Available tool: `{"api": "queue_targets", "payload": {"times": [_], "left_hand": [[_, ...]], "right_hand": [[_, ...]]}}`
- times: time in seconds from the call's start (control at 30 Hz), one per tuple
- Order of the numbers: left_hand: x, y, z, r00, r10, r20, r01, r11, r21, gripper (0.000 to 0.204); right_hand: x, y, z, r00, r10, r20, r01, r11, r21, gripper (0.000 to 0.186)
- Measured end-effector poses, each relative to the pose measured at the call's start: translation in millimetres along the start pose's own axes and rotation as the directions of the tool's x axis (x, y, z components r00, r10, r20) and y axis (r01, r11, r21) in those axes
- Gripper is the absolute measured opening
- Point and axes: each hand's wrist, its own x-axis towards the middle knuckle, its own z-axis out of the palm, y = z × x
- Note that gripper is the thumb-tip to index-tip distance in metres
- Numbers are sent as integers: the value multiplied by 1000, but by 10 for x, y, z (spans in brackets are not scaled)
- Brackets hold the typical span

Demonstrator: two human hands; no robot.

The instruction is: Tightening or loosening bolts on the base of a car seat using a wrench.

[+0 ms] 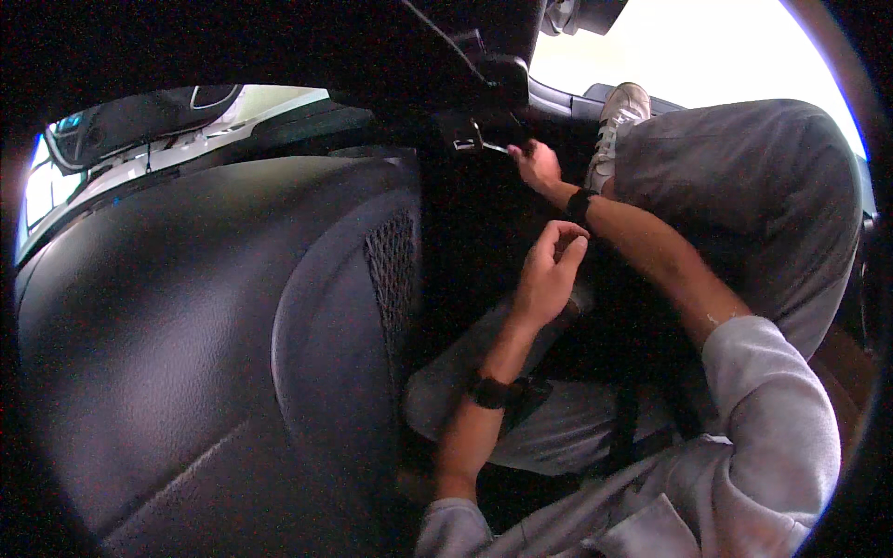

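Observation:
My right hand (538,166) is closed around a thin, shiny metal tool (496,147), a wrench or similar; its exact kind is hard to make out. The tool's far end meets a small bright metal fitting (463,145) in the dark area low in the car. Behind it and nearer to me, my left hand (547,270) hangs in the air, its fingers loosely curled and the thumb apart from them. Nothing shows in that hand. Dark bands circle both wrists.
A large black leather-like seat (167,325) with a mesh pocket (391,270) fills the left side. My bent leg (744,177) and white shoe (621,116) are at the right, beside the bright door opening (707,56). Deep shadow hides the footwell.

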Motion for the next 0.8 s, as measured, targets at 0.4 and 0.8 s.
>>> {"api": "queue_targets", "payload": {"times": [0.4, 0.8], "left_hand": [[19, 25, 128, 992, 121, 41, -126, 978, 167, 25], [7, 71, 181, 989, 123, 77, -139, 956, 258, 23]], "right_hand": [[-456, 269, 358, 992, 116, 48, -121, 988, 93, 42], [-561, 324, 465, 987, 161, 16, -161, 985, 61, 39]]}}
